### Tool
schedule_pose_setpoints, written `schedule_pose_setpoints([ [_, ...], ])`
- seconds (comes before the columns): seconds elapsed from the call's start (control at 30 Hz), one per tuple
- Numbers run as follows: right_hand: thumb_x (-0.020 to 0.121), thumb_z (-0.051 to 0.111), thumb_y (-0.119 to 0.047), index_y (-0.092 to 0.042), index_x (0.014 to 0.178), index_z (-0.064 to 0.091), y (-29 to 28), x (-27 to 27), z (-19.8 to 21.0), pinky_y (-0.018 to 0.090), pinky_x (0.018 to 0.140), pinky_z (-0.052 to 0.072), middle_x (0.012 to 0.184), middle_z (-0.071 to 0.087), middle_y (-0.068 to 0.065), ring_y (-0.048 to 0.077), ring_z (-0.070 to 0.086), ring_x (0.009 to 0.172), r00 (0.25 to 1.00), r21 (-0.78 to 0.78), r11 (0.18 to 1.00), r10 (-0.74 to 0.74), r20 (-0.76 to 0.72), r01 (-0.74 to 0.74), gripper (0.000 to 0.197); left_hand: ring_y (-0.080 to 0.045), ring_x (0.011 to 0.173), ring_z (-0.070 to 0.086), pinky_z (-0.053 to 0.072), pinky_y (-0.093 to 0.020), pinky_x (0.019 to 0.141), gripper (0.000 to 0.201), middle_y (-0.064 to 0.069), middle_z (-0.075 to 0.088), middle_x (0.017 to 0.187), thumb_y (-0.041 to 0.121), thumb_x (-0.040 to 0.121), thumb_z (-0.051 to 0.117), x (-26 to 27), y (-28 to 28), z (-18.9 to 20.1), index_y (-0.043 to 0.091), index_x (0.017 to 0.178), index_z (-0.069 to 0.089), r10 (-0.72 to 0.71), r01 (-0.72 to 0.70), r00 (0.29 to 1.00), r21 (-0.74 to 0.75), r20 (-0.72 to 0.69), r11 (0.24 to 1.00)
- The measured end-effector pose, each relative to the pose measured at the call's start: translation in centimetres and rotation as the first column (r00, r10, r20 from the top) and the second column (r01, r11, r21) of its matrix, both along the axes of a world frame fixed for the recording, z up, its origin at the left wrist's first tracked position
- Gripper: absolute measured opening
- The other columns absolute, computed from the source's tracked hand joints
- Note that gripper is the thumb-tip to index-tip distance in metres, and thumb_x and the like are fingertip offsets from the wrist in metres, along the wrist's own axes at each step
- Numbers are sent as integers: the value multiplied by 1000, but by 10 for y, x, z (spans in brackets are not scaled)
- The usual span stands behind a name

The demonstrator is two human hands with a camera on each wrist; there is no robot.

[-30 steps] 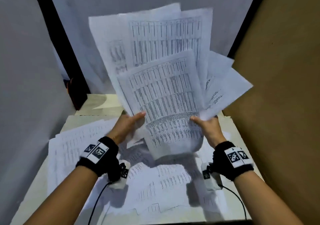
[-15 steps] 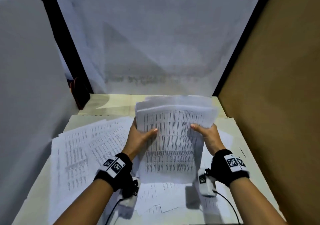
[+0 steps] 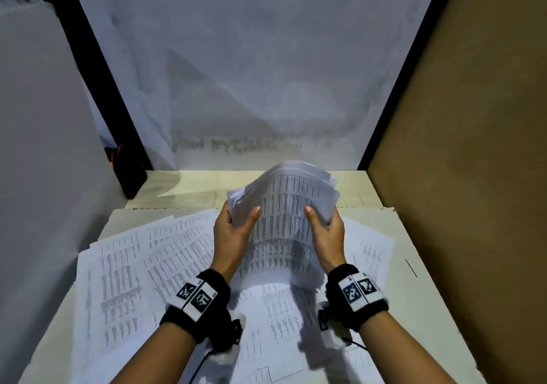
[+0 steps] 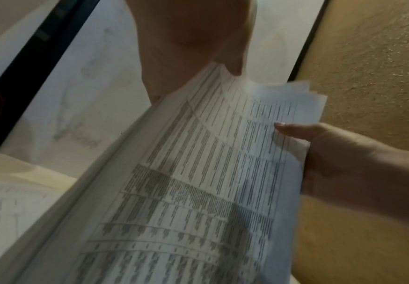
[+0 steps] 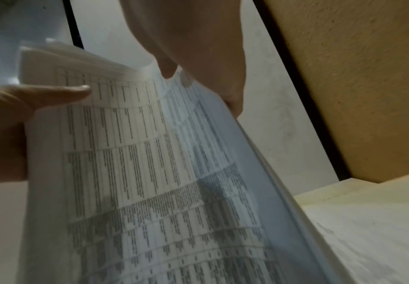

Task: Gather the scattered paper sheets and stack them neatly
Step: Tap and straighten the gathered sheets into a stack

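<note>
Bundle: a second ago held high as a loose fan of splayed sheets in the upper centre of the head view; now lowered to the middle of the frame and drawn together into one stack. Its lower edge is seen blurred just above, or on, the sheets below; contact cannot be told. The gathered part is judged nearly squared, with jogging of the edges likely in hand.

Left hand: clasped on the bundle's left edge, thumb laid on the printed face, fingers behind.

Right hand: clasped on the right edge in the same way, thumb on top.

Material: thin white office paper, printed with dense tables in grey-black rows. The bundle is bowed into a soft arch, and its upper corners are still slightly stepped, as shown in the left wrist view.

Loose sheets: left lying overlapped and askew across the lower left and lower centre of the frame, with one more at the right; gathering is judged unfinished.

Surface: pale, matt and flat.

Side panel: brown and rough, at the right of the frame.
</note>
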State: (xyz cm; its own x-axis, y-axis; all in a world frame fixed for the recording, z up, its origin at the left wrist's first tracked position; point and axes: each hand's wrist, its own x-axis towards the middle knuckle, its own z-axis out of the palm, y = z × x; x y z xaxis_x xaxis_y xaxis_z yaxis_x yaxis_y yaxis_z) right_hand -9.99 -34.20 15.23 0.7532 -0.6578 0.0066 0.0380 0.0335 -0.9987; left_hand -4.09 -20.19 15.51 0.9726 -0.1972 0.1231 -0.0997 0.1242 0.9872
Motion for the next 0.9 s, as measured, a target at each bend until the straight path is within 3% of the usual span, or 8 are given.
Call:
schedule_pose_setpoints([
  [0.1, 84, 63, -27, -15, 112, 58, -3, 7, 3, 45, 96, 50, 104, 65, 2, 25, 60, 107, 998, 34, 998, -60, 29, 59, 31, 13, 78, 62, 47, -2, 62, 37, 11, 61, 97, 17, 84, 62, 1, -4, 5, 12, 119, 54, 41, -40, 999, -42, 26, 998],
  [0.2, 72, 66, -50, -28, 86, 62, -3, 14, 12, 40, 91, 52, 91, 66, -3, 27, 63, 99, 984, 58, 988, -149, 96, 143, 26, 10, 78, 61, 47, -4, 62, 57, 7, 62, 93, 48, 70, 65, 3, -7, 13, 8, 110, 57, 121, -116, 991, -92, 53, 989],
  [0.3, 68, 65, -59, -26, 64, 55, -2, 21, 20, 31, 70, 48, 70, 59, -4, 21, 58, 73, 950, 93, 962, -269, 159, 256, 35, 15, 67, 57, 44, -3, 57, 62, 9, 59, 84, 61, 65, 54, 7, -13, 22, 9, 99, 59, 230, -217, 968, -124, 101, 968],
  [0.47, 86, 63, -25, -24, 57, 51, -4, 31, 24, 26, 65, 42, 58, 52, -10, 0, 49, 54, 897, 106, 913, -407, 169, 394, 31, 4, 70, 56, 41, -1, 57, 13, -7, 66, 92, 27, 87, 58, 17, -19, 24, 15, 90, 62, 380, -382, 914, -14, 145, 924],
  [0.6, 88, 58, -34, -22, 50, 38, -5, 33, 24, 23, 54, 34, 39, 44, -14, 5, 41, 47, 897, 121, 917, -397, 194, 380, 44, 7, 68, 56, 38, 1, 57, 25, 8, 61, 81, 40, 78, 54, 18, -19, 26, 18, 86, 62, 430, -431, 891, -23, 144, 902],
  [0.67, 88, 59, -33, -23, 47, 33, -6, 35, 26, 25, 54, 30, 35, 39, -12, 10, 36, 47, 892, 126, 909, -415, 180, 398, 49, 2, 71, 54, 37, 0, 57, 27, 5, 62, 82, 41, 76, 52, 17, -20, 25, 18, 85, 62, 457, -457, 880, -31, 131, 889],
  [0.8, 89, 57, -27, -21, 50, 37, -8, 36, 26, 21, 49, 33, 38, 44, -12, 0, 42, 42, 889, 112, 903, -427, 164, 414, 44, 9, 71, 57, 38, 1, 57, 25, 8, 61, 83, 38, 78, 50, 16, -21, 25, 18, 87, 61, 447, -445, 888, -37, 109, 895],
  [0.9, 78, 58, -37, -24, 51, 39, -8, 37, 24, 22, 53, 32, 49, 40, -9, 7, 42, 52, 894, 124, 909, -414, 172, 398, 36, 17, 69, 53, 35, 2, 60, 22, 6, 62, 86, 35, 77, 50, 18, -22, 25, 19, 85, 62, 456, -454, 885, -46, 93, 890],
])
